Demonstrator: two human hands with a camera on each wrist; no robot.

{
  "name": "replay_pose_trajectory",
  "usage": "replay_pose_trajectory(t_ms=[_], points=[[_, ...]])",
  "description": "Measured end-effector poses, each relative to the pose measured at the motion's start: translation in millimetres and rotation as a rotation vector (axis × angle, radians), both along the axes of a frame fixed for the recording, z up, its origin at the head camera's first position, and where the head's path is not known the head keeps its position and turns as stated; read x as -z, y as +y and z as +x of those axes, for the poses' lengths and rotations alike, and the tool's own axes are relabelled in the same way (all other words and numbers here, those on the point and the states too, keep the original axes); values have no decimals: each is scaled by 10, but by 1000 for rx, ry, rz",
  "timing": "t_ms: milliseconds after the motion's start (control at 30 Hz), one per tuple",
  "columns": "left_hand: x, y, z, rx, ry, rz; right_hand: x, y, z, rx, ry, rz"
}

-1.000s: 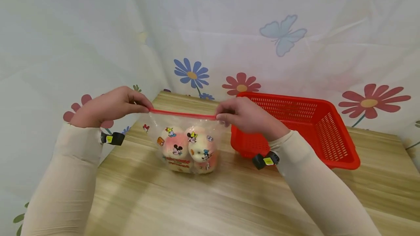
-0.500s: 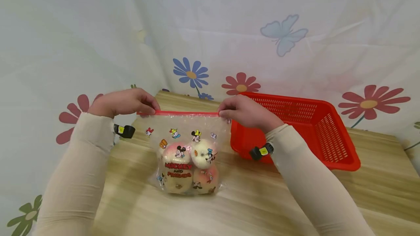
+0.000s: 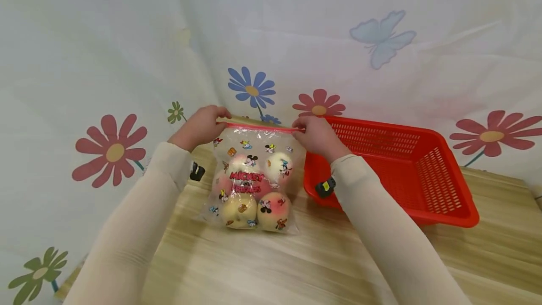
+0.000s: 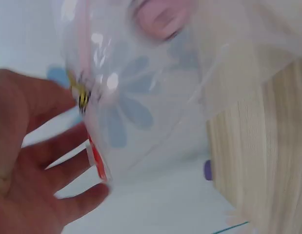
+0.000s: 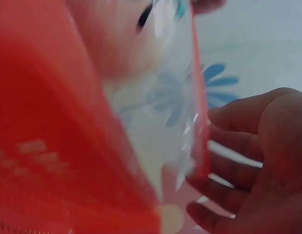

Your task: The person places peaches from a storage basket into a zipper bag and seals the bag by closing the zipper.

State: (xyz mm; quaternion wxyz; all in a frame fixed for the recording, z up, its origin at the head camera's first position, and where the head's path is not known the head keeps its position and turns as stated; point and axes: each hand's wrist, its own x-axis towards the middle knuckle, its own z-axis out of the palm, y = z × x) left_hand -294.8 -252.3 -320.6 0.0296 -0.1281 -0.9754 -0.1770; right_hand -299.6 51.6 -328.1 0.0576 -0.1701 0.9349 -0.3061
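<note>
A clear zip bag [image 3: 257,147] with cartoon prints and a red top strip hangs between both hands, stretched flat. Inside it are several pale yellow-and-pink peaches [image 3: 273,211]. My left hand [image 3: 202,127] pinches the strip's left end between thumb and fingers; in the left wrist view the left hand [image 4: 41,151] has its fingers along the bag's edge. At the other end, my right hand [image 3: 316,136] pinches the strip, and the right wrist view shows the right hand [image 5: 253,156] at that edge. Whether the bag's bottom touches the table cannot be told.
A red plastic basket [image 3: 461,201] with slotted walls stands on the table close to the bag's right, partly behind my right forearm. The wood-grain table [image 3: 271,272] reaches a white backdrop [image 3: 275,22] printed with flowers and a butterfly.
The bag first came toward me, showing more of its face, then moved back toward the backdrop and slightly right. Both hands moved with it and kept their hold.
</note>
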Motion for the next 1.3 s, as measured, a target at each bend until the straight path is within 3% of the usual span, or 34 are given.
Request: replay_pose_trajectory(t_ms=[100,267,367,467,633,900,1033,1300], points=[[17,139,286,2,185,0,-29,-44,263,-1,59,21],[209,349,897,62,442,28,42,-202,836,-130,274,66],[430,442,1189,100,510,17,222,-333,1067,-174,404,139],[658,515,1342,121,523,-3,466,-461,1167,-161,453,232],[914,608,1329,100,449,-18,797,-593,1140,-93,458,293],[1145,614,1130,33,242,-71,1067,-677,917,-94,445,268],[1180,596,991,11,173,-95,1128,-695,790,-90,383,249],[1109,514,758,22,76,-108,1119,-784,610,-56,276,241]])
